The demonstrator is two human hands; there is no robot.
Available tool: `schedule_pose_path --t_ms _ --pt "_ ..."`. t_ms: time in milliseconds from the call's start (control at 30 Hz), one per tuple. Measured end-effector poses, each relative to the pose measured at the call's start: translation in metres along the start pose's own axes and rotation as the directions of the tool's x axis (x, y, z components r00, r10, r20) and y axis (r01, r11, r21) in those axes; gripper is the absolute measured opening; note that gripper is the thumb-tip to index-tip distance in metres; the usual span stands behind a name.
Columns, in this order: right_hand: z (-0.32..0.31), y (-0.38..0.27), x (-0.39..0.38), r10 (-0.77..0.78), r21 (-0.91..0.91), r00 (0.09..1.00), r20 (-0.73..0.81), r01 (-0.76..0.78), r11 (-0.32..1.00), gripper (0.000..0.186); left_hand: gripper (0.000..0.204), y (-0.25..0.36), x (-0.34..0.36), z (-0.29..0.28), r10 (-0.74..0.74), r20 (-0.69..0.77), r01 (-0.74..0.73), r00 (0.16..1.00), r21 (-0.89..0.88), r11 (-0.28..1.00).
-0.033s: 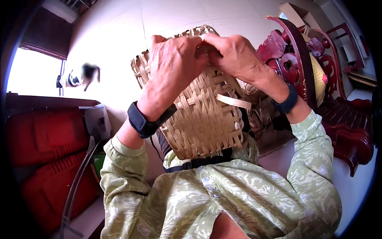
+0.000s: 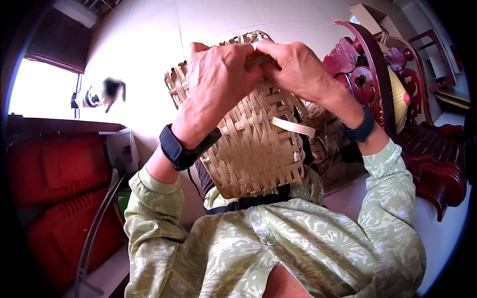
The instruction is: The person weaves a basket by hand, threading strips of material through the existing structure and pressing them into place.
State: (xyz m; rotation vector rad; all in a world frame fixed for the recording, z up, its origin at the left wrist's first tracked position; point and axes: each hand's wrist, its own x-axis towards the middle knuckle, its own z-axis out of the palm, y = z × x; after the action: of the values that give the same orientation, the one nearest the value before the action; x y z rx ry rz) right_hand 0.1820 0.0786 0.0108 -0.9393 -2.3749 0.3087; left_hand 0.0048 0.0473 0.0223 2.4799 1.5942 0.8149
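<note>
A tan basket (image 2: 253,144) woven from flat strips rests on my lap, tilted, with its plaited side towards me. My left hand (image 2: 221,69) is closed over its upper edge, thumb and fingers bent inward. Against it, my right hand (image 2: 293,64) is closed in a pinch at the same edge. A small pale bit shows between the two hands' fingertips, but what exactly they pinch is mostly hidden. One loose strip (image 2: 293,127) sticks out from the basket's right side. Dark bands circle both wrists.
Right of me stands a dark red carved wooden chair (image 2: 370,74), with a conical straw hat (image 2: 397,102) by it. Coiled strips (image 2: 314,111) lie beside the basket. Red plastic seats or containers (image 2: 59,169) are at left. A blurred person (image 2: 107,92) is by the bright doorway.
Hardly anything differs. My right hand and wrist have shifted very slightly to the right; both hands stay closed at the basket's upper edge.
</note>
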Motion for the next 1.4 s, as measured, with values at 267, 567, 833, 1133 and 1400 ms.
schedule_pose_path --t_ms 267,567,833,1133,1400 --pt "-0.024 -0.032 -0.045 0.129 -0.169 0.97 -0.205 -0.165 0.972 0.024 0.011 -0.005 -0.007 0.012 0.023 -0.136 -0.03 0.99 -0.049 0.998" --pt "-0.002 -0.032 -0.044 0.367 0.068 0.915 -0.167 -0.361 0.93 0.013 0.016 0.002 -0.005 0.003 -0.1 -0.016 0.096 0.995 -0.144 0.985" --pt "-0.003 -0.022 -0.023 0.349 0.039 0.922 -0.169 -0.348 0.937 0.016 0.014 0.004 -0.007 0.015 -0.018 -0.054 0.023 0.998 0.08 0.996" --pt "-0.01 -0.006 -0.001 0.034 -0.072 0.994 -0.104 -0.042 0.997 0.019 0.01 0.003 -0.011 0.034 0.016 -0.079 0.009 0.997 0.309 0.951" --pt "-0.019 -0.016 0.024 -0.086 -0.528 0.981 0.172 0.165 0.833 0.009 0.014 0.006 -0.015 0.037 -0.022 -0.093 0.052 0.995 0.34 0.939"
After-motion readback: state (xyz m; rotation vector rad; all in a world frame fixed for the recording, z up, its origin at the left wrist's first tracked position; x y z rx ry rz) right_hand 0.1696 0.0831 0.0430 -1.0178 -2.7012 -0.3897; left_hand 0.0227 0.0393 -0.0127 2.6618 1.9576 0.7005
